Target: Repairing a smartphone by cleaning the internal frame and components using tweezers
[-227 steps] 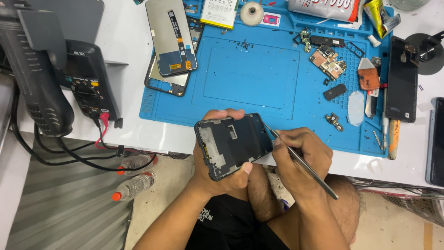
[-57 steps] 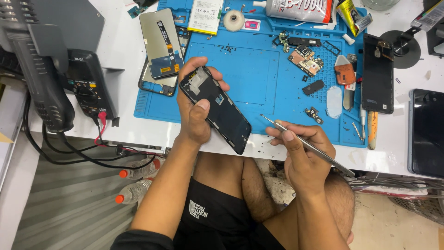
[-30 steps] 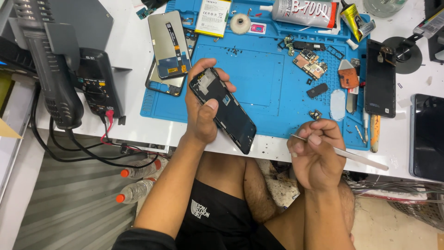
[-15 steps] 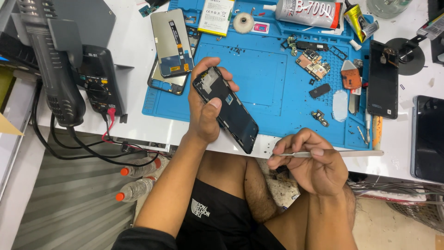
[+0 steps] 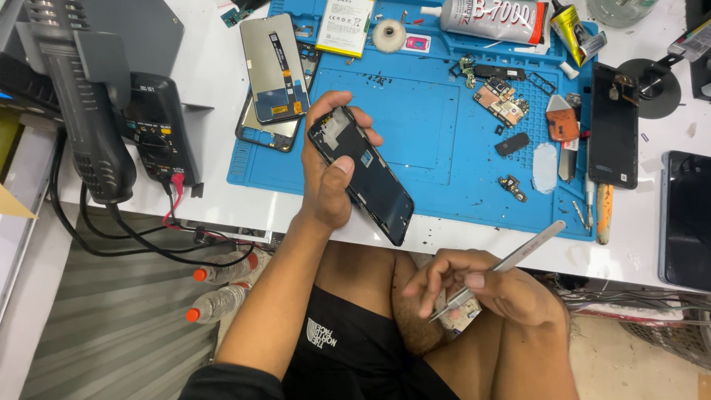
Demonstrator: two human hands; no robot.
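Observation:
My left hand (image 5: 329, 174) grips an opened black phone frame (image 5: 361, 172) and holds it tilted over the front edge of the blue work mat (image 5: 415, 126), thumb pressed on its inner side. My right hand (image 5: 485, 287) is lower, in front of the table over my knee, pinching a pair of metal tweezers (image 5: 503, 265) whose tips point down and left. The tweezers are apart from the phone frame.
On the mat lie a phone screen with a flex cable (image 5: 275, 67), a battery (image 5: 345, 16), a tape roll (image 5: 389, 35), a glue tube (image 5: 498, 19), small circuit boards (image 5: 502, 100) and a black phone (image 5: 612, 126). A multimeter (image 5: 157, 133) stands at left. Bottles (image 5: 222, 300) lie on the floor.
My right hand has dropped from the table edge down to my knee, turning the tweezers so the tips point down-left. My left hand keeps the phone frame over the mat's front edge.

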